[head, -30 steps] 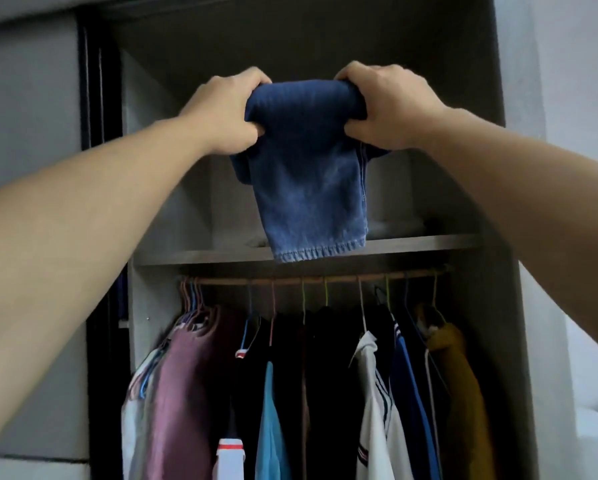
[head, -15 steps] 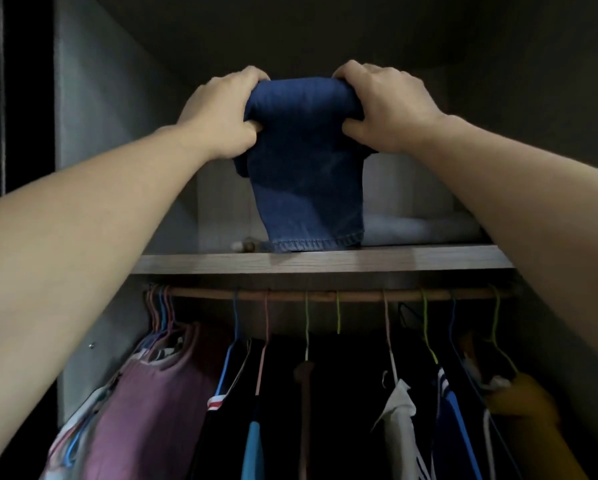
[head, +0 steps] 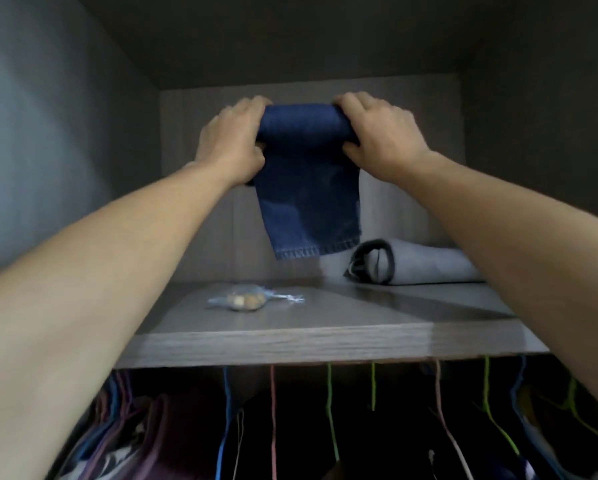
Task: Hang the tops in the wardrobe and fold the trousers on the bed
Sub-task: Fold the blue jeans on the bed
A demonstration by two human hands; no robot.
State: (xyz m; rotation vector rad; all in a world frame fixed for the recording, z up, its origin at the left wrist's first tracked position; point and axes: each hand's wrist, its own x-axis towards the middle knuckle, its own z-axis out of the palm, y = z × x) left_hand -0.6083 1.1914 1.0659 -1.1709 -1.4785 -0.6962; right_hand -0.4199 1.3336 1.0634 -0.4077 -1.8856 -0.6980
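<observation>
Folded blue denim trousers (head: 308,188) hang in the air inside the wardrobe's upper compartment, above the wooden shelf (head: 290,341). My left hand (head: 231,143) grips the fold's left end and my right hand (head: 380,136) grips its right end, fingers curled over the top. The hemmed leg end dangles down just above the shelf. Below the shelf, tops hang on coloured hangers (head: 330,410), mostly in shadow.
A folded grey garment (head: 415,263) lies at the shelf's back right, close under the jeans' hem. A small clear bag of brownish round items (head: 247,299) lies at the shelf's middle left. Wardrobe walls enclose both sides and the back.
The view has come closer and risen, so the shelf top now shows. Both hands carried the jeans deeper into the upper compartment, above the shelf.
</observation>
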